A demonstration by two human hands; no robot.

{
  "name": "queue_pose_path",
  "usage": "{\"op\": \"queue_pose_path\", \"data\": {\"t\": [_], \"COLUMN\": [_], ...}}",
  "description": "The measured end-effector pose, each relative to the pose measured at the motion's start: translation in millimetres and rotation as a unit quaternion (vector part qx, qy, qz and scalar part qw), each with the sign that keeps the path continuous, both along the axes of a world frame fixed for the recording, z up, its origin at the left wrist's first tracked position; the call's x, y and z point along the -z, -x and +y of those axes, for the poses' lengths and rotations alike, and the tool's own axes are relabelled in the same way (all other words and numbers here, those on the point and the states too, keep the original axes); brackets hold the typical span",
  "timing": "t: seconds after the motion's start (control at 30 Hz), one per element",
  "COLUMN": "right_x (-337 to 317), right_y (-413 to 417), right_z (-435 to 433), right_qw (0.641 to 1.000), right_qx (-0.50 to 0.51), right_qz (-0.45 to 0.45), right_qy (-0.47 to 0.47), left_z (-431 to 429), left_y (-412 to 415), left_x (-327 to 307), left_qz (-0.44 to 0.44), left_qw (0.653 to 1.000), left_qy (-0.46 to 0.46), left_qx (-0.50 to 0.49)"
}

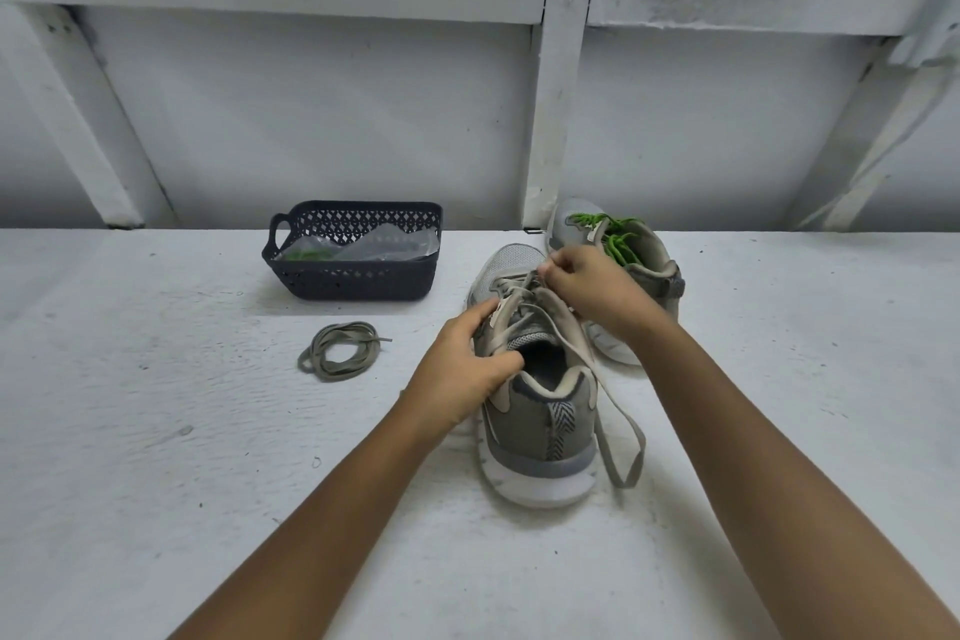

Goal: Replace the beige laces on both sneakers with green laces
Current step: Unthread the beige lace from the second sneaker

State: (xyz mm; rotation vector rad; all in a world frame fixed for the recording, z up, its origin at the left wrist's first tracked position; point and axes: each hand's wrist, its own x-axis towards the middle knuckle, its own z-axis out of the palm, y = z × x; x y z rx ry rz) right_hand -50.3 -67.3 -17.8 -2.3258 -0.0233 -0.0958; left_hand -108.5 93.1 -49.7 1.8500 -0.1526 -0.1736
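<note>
While the left hand [462,369] grips the near sneaker [540,395] at its collar, the right hand [587,286] fingers pinch its beige lace [618,437] — the green-laced sneaker [631,255] stands at one o'clock.

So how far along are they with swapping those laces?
About halfway. The far sneaker already has green laces, and one beige lace lies coiled on the table. The right hand is pulling lace from the near sneaker while the left hand steadies it. Relacing remains.

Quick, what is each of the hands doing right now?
Left hand: closed on the side of the near sneaker, steadying it.
Right hand: fingers pinched shut on the beige lace near the toe end.
</note>
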Motion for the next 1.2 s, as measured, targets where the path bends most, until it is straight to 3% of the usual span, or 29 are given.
{"op": "queue_pose_path", "data": {"t": [0.1, 0.17, 0.3, 0.53, 0.7, 0.93, 1.1, 1.2], "right_x": [-1, -2, -1, 1, 2, 2, 2, 2], "right_y": [7, 13, 22, 16, 13, 24, 19, 14], "right_z": [-11, -19, -16, -5, -3, -16, -12, -13], "right_qw": [0.985, 0.973, 0.98, 0.986, 0.977, 0.987, 0.983, 0.967], "right_qx": [0.031, 0.018, -0.004, 0.043, 0.089, 0.011, 0.01, 0.054], "right_qz": [0.065, 0.098, 0.06, 0.026, -0.004, 0.031, 0.014, -0.028], "right_qy": [-0.16, -0.21, -0.191, -0.158, -0.194, -0.156, -0.184, -0.248], "left_z": [0, 0, -1, 0, -1, -3, -2, -3], "left_y": [2, 2, 2, 3, 4, 5, 5, 5], "left_x": [0, 0, 0, -1, -2, -2, -1, -1], "left_qz": [-0.003, -0.003, -0.01, -0.015, -0.018, -0.008, -0.008, -0.004], "left_qw": [1.0, 1.0, 1.0, 1.0, 1.0, 1.0, 1.0, 0.999], "left_qy": [0.002, 0.002, 0.007, 0.009, 0.005, -0.002, -0.009, -0.013], "left_qx": [-0.004, -0.008, -0.004, -0.006, -0.003, -0.026, -0.027, -0.031]}}
